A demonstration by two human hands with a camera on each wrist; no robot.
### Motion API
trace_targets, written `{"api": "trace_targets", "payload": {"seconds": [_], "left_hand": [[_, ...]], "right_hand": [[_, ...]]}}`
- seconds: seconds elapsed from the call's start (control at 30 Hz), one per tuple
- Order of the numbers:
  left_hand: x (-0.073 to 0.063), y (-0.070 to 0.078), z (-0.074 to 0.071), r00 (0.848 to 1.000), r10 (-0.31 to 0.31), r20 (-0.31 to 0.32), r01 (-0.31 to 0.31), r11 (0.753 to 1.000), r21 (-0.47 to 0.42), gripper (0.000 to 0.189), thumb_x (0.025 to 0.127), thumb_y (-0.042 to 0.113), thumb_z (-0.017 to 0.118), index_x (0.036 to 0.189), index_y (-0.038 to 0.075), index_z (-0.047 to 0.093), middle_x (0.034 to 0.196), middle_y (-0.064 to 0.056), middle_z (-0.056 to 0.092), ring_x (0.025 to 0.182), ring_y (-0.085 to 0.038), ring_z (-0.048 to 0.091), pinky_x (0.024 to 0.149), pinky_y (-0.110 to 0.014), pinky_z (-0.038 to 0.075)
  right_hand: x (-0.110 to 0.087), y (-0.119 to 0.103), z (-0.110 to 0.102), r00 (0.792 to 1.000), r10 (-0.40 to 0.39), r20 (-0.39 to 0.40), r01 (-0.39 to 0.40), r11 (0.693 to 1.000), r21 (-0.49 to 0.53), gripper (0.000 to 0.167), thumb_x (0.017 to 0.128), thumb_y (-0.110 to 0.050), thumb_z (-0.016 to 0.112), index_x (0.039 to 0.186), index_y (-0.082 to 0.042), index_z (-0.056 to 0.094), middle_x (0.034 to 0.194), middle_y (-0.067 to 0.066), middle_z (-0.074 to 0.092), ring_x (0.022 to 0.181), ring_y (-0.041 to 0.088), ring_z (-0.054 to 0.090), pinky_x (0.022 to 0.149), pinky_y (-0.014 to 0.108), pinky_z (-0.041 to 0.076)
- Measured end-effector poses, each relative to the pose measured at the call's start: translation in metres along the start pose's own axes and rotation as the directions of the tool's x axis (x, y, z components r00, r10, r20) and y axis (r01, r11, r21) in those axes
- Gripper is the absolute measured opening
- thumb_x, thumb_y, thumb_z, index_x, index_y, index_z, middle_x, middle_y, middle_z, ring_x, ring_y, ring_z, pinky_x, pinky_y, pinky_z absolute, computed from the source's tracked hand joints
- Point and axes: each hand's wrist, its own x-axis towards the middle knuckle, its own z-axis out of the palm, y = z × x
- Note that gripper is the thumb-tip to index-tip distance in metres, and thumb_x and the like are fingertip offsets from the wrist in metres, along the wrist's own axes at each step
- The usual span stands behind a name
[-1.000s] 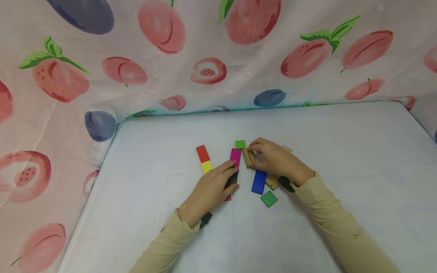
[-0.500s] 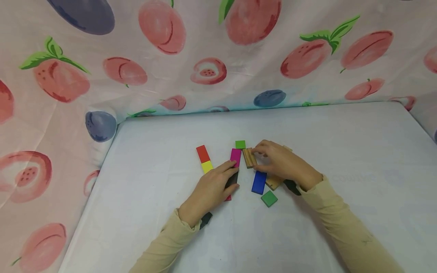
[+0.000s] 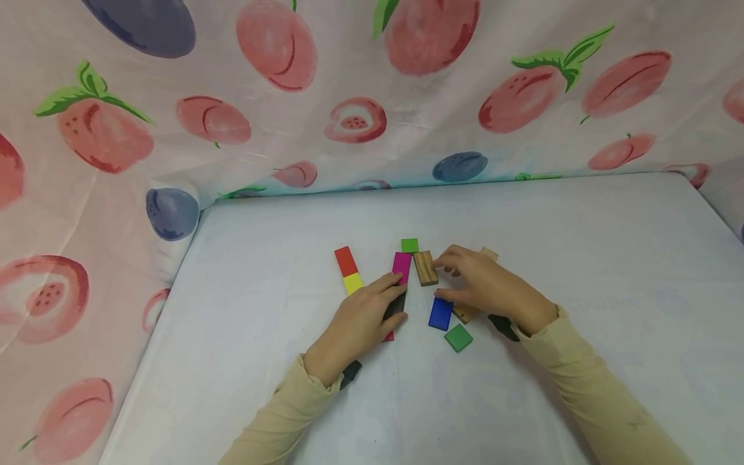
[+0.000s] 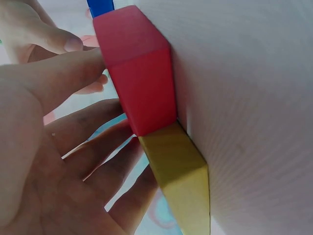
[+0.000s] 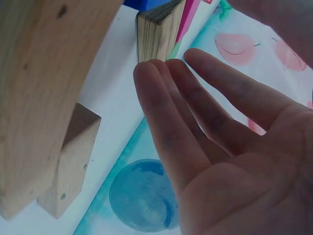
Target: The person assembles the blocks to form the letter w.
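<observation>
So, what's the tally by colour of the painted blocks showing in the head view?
Red blocks: 2
Green blocks: 2
Yellow block: 1
Magenta block: 1
Black block: 1
Blue block: 1
Total: 8
The left hand may hide more.

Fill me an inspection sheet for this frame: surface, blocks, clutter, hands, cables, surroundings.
Surface: white tabletop.
Blocks: red block and yellow block end to end; magenta block, light green block, striped wooden block, blue block, dark green block; plain wooden blocks partly hidden in the head view.
Clutter: nothing seen.
Left hand: rests over the black block, partly hiding it.
Right hand: fingers loose beside the striped wooden block; contact unclear.
Cables: nothing seen.
Surroundings: fruit-print sheet behind and at both sides.
</observation>
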Motion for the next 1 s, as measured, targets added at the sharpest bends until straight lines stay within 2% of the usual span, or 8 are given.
{"api": "trace_targets", "payload": {"seconds": [0.23, 0.53, 1.0], "left_hand": [[0.001, 0.000, 0.000, 1.000, -0.004, 0.011, 0.004, 1.000, 0.012, 0.051, 0.093, 0.031, 0.071, 0.137, 0.007, 0.060, 0.148, -0.008, 0.051, 0.135, -0.023, 0.051, 0.108, -0.037, 0.046], [0.000, 0.000, 0.000, 1.000, -0.008, 0.006, 0.008, 1.000, 0.000, 0.050, 0.093, 0.030, 0.071, 0.137, 0.008, 0.060, 0.149, -0.008, 0.051, 0.136, -0.024, 0.051, 0.108, -0.038, 0.046], [0.002, 0.000, 0.000, 0.999, -0.025, 0.030, 0.025, 1.000, 0.008, 0.051, 0.093, 0.030, 0.070, 0.138, 0.008, 0.059, 0.150, -0.007, 0.050, 0.137, -0.022, 0.049, 0.109, -0.037, 0.045]], "right_hand": [[-0.006, 0.001, 0.002, 1.000, -0.022, 0.007, 0.022, 1.000, -0.003, 0.044, 0.087, -0.022, 0.078, 0.122, 0.003, 0.065, 0.115, 0.013, 0.062, 0.099, 0.025, 0.065, 0.087, 0.042, 0.058], [-0.009, 0.001, 0.006, 0.999, 0.006, 0.037, -0.005, 1.000, -0.015, 0.048, 0.086, -0.024, 0.079, 0.123, 0.003, 0.065, 0.113, 0.012, 0.063, 0.100, 0.024, 0.066, 0.087, 0.041, 0.058], [-0.014, 0.002, 0.009, 0.999, -0.030, 0.038, 0.029, 0.999, 0.022, 0.054, 0.080, -0.032, 0.083, 0.120, 0.002, 0.067, 0.106, 0.008, 0.066, 0.096, 0.021, 0.067, 0.082, 0.036, 0.060]]}}
